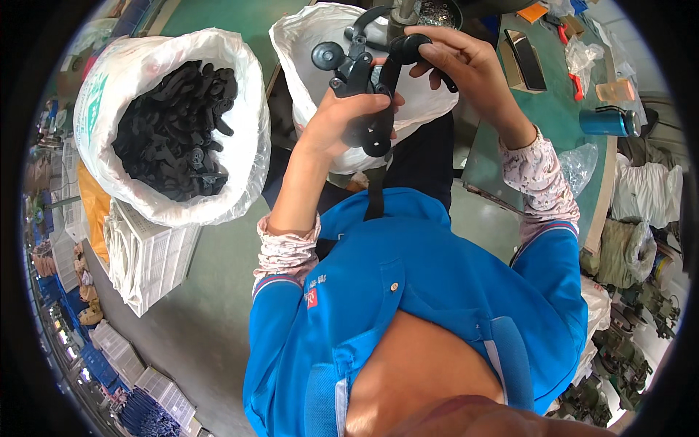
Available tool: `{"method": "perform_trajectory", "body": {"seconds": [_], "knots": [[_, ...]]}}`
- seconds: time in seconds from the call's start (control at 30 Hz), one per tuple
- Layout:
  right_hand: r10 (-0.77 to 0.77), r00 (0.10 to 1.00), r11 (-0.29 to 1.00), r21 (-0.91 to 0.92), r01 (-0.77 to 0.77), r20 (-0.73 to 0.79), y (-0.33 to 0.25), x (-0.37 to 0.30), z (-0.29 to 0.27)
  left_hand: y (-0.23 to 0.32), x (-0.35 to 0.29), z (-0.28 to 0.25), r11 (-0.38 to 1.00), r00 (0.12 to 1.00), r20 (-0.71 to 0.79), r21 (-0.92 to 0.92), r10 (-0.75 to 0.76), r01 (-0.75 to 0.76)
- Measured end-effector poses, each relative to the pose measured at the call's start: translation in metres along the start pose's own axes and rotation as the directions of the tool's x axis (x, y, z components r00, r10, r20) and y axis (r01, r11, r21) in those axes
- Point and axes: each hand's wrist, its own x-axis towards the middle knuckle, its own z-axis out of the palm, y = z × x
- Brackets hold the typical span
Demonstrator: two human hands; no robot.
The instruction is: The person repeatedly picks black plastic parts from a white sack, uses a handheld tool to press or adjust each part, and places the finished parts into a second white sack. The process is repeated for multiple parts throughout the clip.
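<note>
Both my hands are raised over an open white plastic sack (295, 47) in front of me. My left hand (329, 122) is wrapped round several black plastic parts (370, 135) with rounded ends, its thumb lying across them. A round, wheel-like black piece (328, 55) sticks out at the left of this bundle. My right hand (470, 69) pinches a black part with a knobbed end (409, 49) between thumb and fingers, right beside the bundle. Whether that part is joined to the others I cannot tell. Some of the right fingers are hidden behind it.
A metal machine post (402, 18) stands just beyond my hands, beside a bowl of small metal pieces (439, 13). On the left, a white sack (251, 138) holds many black parts (175, 124), near a white crate (169, 266). The green bench at right bears a phone (526, 62) and blue bottle (604, 122).
</note>
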Motion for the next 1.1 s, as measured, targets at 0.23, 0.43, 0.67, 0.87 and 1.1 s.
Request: {"method": "perform_trajectory", "body": {"seconds": [0.23,0.43,0.67,0.87,1.1], "knots": [[0.09,0.993,0.995,0.049,-0.087,-0.075,0.002,0.005,-0.007,0.003,0.0,0.005,0.995,0.999,-0.018,0.093,-0.04,0.042],[0.153,0.941,0.978,0.181,-0.101,-0.301,-0.052,0.069,-0.026,0.005,0.0,0.005,0.983,0.996,0.029,0.171,-0.079,0.072],[0.534,0.826,0.839,-0.009,-0.544,-0.178,-0.054,0.095,-0.031,0.005,0.001,0.005,0.961,0.997,0.028,0.27,-0.07,0.06],[0.236,0.971,0.959,0.173,-0.226,-0.036,0.01,0.021,-0.006,-0.01,0.003,-0.015,0.898,0.97,0.04,0.389,-0.239,0.205],[0.111,0.993,0.972,0.201,-0.119,0.05,0.01,0.009,0.003,-0.019,0.003,-0.001,0.939,0.959,0.111,0.258,-0.261,0.226]]}}
